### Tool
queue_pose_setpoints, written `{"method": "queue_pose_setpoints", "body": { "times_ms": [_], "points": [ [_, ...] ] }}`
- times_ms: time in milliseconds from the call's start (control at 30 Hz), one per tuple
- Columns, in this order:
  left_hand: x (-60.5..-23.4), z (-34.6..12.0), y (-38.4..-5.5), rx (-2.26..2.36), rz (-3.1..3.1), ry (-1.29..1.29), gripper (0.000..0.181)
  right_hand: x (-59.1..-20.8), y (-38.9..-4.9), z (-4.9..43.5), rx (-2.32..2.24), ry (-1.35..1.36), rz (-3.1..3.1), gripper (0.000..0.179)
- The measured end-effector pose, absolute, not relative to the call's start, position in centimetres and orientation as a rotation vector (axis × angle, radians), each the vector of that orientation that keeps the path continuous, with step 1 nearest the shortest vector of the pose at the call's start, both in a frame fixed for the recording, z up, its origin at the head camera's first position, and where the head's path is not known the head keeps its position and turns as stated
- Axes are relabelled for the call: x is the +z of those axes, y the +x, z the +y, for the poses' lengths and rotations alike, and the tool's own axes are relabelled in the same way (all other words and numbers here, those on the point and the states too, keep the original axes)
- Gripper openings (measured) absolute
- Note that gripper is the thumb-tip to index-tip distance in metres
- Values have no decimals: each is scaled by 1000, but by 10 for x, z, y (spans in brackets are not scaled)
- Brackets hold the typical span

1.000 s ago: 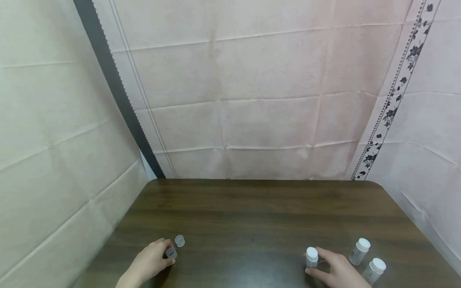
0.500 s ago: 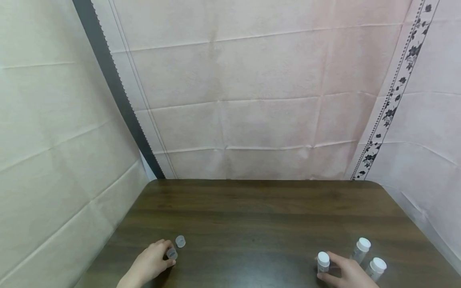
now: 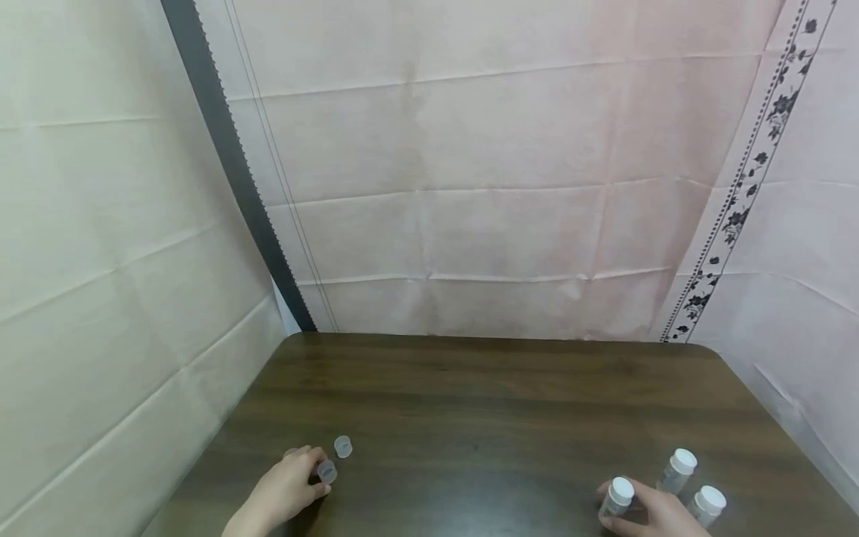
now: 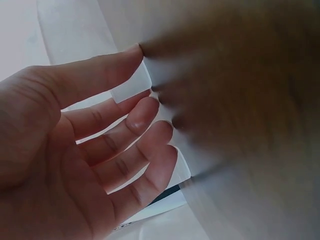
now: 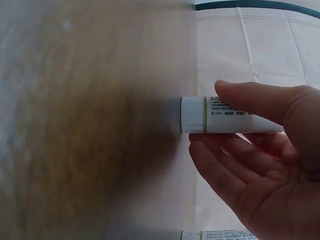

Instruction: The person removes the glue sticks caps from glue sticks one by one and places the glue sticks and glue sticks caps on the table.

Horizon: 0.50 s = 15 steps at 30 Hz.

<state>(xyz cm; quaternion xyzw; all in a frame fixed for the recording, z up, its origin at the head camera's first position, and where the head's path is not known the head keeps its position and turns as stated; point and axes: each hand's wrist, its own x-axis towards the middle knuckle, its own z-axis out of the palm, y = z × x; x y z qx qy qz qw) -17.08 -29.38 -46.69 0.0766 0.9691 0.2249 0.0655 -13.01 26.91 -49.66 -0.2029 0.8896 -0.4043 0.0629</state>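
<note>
At the left of the table my left hand (image 3: 285, 483) holds a small translucent plastic cup (image 3: 326, 470) between thumb and fingers; the left wrist view shows the same cup (image 4: 134, 86) beside the thumb. Just beyond the fingertips stands another small cup (image 3: 343, 447). A third translucent piece (image 3: 290, 452) is mostly hidden behind the hand. On the right, my right hand (image 3: 654, 511) grips a clear bottle with a white cap (image 3: 621, 491). Its printed label (image 5: 225, 114) shows in the right wrist view, base on the table. Two similar bottles, one farther back (image 3: 676, 471) and one nearer (image 3: 707, 506), stand beside that hand.
The dark brown wooden table (image 3: 463, 418) stretches between the hands to a straight far edge. Pale cloth (image 3: 503, 224) hangs behind it, and more cloth (image 3: 114, 298) flanks the left side.
My right hand has slid the gripped bottle to the right, closer to the two other bottles. The left hand stays at its cup. The head view has shifted slightly.
</note>
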Motion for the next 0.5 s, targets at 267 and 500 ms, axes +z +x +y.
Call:
{"method": "queue_pose_setpoints", "body": {
  "times_ms": [267, 500],
  "points": [
    [-466, -288, -178, 550, 3003, 316, 30, -482, -127, 268, -1127, -240, 2765, 69],
    [-434, -286, -167, 324, 3189, 360, 45, -445, -108, 269, -1188, -460, 3266, 82]
  ]
}}
